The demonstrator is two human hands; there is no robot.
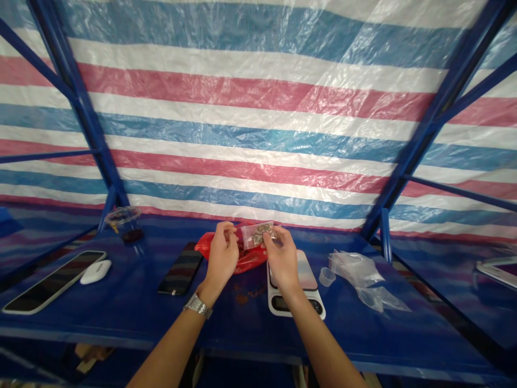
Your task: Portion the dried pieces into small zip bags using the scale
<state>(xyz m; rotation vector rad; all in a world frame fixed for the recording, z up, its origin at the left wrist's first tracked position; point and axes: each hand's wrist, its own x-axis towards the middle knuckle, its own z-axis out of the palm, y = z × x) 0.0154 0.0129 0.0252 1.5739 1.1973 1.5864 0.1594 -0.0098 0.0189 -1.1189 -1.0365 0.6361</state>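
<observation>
A small clear zip bag (252, 237) with greyish-brown bits inside is pinched at its right end by my right hand (283, 258), thumb on the front. Left of it, my left hand (223, 252) has its fingers curled and closed. What those fingers hold, if anything, is hidden. Beneath both hands spreads an open red plastic bag (250, 262) with dark contents partly showing. The right wrist passes over a white kitchen scale (307, 275), covering part of its plate and display.
Right of the scale stand a small clear plastic cup (327, 277) and a pile of empty clear bags (357, 269). On the left lie a black phone (181, 272), a larger phone (54, 281), a white earbud case (96, 271) and a drink cup (128, 229). Brown crumbs (242, 298) dot the blue table.
</observation>
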